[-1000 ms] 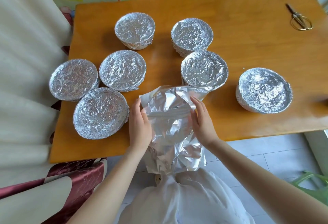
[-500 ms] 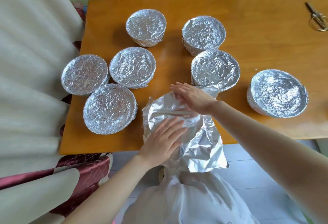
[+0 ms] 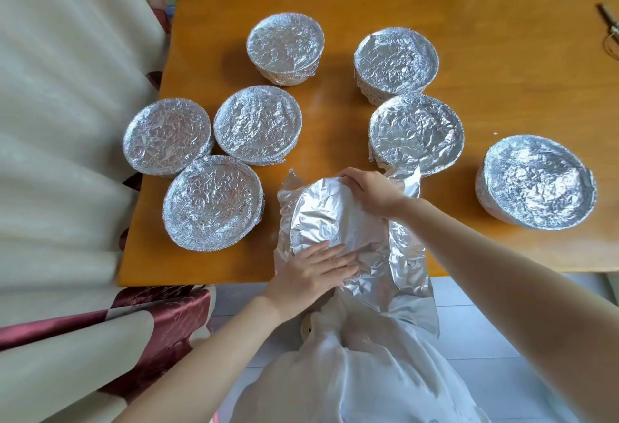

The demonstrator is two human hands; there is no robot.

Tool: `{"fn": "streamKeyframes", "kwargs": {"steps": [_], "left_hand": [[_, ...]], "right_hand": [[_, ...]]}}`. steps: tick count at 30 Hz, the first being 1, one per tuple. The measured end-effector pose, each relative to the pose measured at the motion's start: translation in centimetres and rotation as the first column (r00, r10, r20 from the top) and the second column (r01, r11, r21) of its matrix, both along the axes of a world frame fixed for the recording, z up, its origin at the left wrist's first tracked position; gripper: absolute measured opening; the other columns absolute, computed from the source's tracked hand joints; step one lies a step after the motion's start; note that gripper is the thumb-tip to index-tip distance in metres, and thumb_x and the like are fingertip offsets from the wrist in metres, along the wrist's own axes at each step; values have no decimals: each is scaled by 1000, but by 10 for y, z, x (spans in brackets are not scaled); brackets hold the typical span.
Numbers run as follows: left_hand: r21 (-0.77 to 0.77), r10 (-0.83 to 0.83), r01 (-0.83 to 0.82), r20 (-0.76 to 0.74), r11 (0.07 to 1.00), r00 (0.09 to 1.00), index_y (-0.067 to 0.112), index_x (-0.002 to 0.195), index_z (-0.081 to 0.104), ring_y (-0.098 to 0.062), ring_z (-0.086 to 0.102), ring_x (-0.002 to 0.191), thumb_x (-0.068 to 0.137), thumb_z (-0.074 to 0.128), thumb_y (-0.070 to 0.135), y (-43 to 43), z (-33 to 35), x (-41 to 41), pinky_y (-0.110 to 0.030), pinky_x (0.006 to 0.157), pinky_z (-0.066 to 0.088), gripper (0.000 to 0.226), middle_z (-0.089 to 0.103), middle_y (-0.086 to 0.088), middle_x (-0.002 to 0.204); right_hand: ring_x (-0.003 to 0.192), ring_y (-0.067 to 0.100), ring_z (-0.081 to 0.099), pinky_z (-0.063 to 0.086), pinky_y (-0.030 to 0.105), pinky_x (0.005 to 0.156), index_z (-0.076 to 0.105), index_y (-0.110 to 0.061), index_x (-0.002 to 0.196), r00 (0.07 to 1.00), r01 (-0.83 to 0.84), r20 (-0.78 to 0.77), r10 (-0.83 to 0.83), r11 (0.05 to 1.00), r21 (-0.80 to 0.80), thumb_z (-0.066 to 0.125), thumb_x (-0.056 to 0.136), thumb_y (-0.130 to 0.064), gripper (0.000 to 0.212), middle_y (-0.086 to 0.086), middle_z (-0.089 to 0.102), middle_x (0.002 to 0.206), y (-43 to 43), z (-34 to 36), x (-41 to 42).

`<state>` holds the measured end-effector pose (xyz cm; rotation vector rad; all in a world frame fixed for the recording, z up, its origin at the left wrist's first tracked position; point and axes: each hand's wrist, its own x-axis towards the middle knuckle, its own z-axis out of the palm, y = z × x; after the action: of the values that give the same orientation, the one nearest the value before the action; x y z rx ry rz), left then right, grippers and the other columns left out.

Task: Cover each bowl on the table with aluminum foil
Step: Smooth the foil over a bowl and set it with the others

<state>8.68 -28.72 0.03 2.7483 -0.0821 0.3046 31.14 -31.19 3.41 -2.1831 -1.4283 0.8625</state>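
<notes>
At the near edge of the wooden table (image 3: 502,53), the foil sheet (image 3: 321,218) drapes the last bowl, tighter than half a second ago. The right hand (image 3: 371,191) now curls its fingers over the far rim, gripping foil. The left hand (image 3: 315,271) stays flat, fingers straight, pressing the near side. The bowl itself is hidden, and the scissors (image 3: 608,25) are cut off at the frame's right edge.

The left arm comes in bare from the lower left. The left hand (image 3: 318,268) lies palm down, fingers straight and close together, pointing right, pressing flat on the foil (image 3: 321,214). The right arm reaches in from the lower right, bare too. The right hand (image 3: 371,191) sits farther out, back up, wrist bent, fingers curled down over the foil's far edge. The hands are apart.
</notes>
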Motion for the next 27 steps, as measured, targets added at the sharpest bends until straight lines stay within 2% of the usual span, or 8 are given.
{"fn": "streamKeyframes", "kwargs": {"steps": [3, 5, 8, 11, 15, 20, 24, 27], "left_hand": [[-7, 6, -6, -26, 1000, 1000, 17, 124, 61, -16, 45, 130, 91, 59, 21, -1, 2, 0, -37, 109, 34, 34, 55, 1, 133], [-41, 3, -6, -69, 999, 998, 18, 129, 57, -16, 39, 134, 92, 56, 30, -1, 8, -1, -36, 113, 27, 39, 51, 1, 138], [-100, 43, -48, -55, 994, 998, 17, 135, 47, -17, 30, 139, 96, 45, 34, 1, 25, -2, -36, 117, 17, 42, 45, -4, 143], [-107, 221, -218, 19, 970, 975, 12, 132, 47, -20, 34, 136, 97, 41, 22, 10, 38, 12, -36, 117, 18, 37, 49, -9, 139], [-99, 490, -495, -76, 863, 868, 10, 144, 33, -21, 19, 142, 99, 30, 23, 27, 44, 39, -34, 119, 9, 47, 31, -8, 151], [-175, 601, -650, -264, 740, 754, 11, 150, 12, -17, 6, 146, 97, 35, -3, 38, 35, 47, -28, 119, 6, 59, 14, -6, 157], [-217, 594, -666, -315, 714, 740, 13, 150, 13, -14, 10, 145, 94, 32, -11, 37, 29, 45, -27, 118, 10, 63, 15, -3, 157], [-350, 603, -678, -309, 647, 735, 13, 148, 23, -15, 21, 142, 97, 32, -6, 38, 25, 43, -21, 115, 18, 56, 25, -4, 154]], "right_hand": [[109, 31, 58, 39, 33, 89, 52, -9, 128, 1000, -30, 8, 30, 999, -33, 35, 103, -22, 34, 15, 62, 120, 0, 0, 0], [128, 27, 46, 32, 31, 103, 42, -11, 139, 999, -48, 18, 48, 999, -8, 35, 102, -20, 38, 13, 50, 137, -3, 2, -1], [140, 24, 29, 17, 23, 112, 36, -5, 142, 999, 40, 17, -44, 977, 209, 36, 100, -7, 43, 14, 38, 147, -13, 19, -15], [140, 25, 29, 17, 26, 115, 41, 1, 138, 988, 110, 59, -144, 912, 395, 37, 98, -7, 41, 14, 43, 144, -27, 24, -39], [141, 33, 25, 17, 37, 117, 38, 3, 140, 966, 131, 170, -196, 934, 334, 25, 95, -21, 52, 18, 37, 147, -44, 7, -64], [141, 37, 23, 17, 45, 117, 32, 6, 142, 927, 265, 216, -308, 942, 206, 23, 95, -22, 56, 22, 34, 148, -56, -19, -63], [142, 28, 23, 17, 32, 117, 26, 2, 145, 918, 386, -3, -396, 893, 232, 33, 100, -11, 47, 16, 30, 151, -64, -25, -60], [139, 17, 30, 23, 24, 113, 31, -6, 145, 850, 525, -201, -487, 817, 239, 34, 101, -12, 44, 7, 34, 150, -67, -23, -61]]}}
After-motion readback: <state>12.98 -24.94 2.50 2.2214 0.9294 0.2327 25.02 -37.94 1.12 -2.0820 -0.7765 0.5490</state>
